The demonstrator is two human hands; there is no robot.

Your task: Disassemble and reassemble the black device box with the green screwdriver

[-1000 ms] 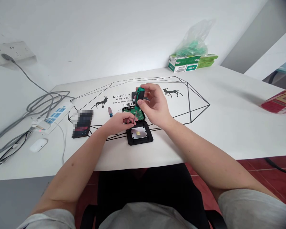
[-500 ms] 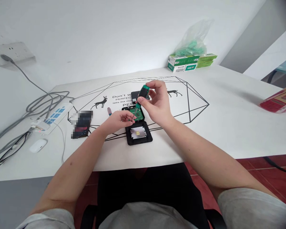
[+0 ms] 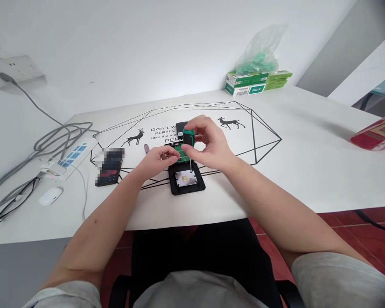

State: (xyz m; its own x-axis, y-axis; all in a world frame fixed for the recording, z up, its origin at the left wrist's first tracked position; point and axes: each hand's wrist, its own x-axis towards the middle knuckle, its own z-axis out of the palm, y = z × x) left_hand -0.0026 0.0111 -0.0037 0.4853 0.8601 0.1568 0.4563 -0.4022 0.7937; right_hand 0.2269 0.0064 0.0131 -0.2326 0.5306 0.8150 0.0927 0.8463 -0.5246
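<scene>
Pinching a green-and-black screwdriver (image 3: 188, 137) nearly upright between the thumb and fingers of the right hand (image 3: 210, 143), with the shaft pointing down to the upper right corner of a metal plate (image 3: 180, 179). Shows that plate lying inside the raised rim of a black cover (image 3: 174, 191), with a yellowish pad (image 3: 185, 178) near its middle. Just beyond the cover, shows a green circuit board (image 3: 183, 158) inside a dark housing (image 3: 167, 146), partly hidden by both hands. Holds the left hand (image 3: 157, 161) at the board's left side, with thumb and forefinger drawn close together; cannot tell whether pinching anything small. Further back on the surface (image 3: 308, 171), shows a clear plastic bag (image 3: 266, 42) with green material (image 3: 258, 64) inside, resting on green-and-white boxes (image 3: 248, 80), contents not visible. To the left, shows a rounded white case (image 3: 50, 196), closed, near a power strip (image 3: 74, 159).
</scene>
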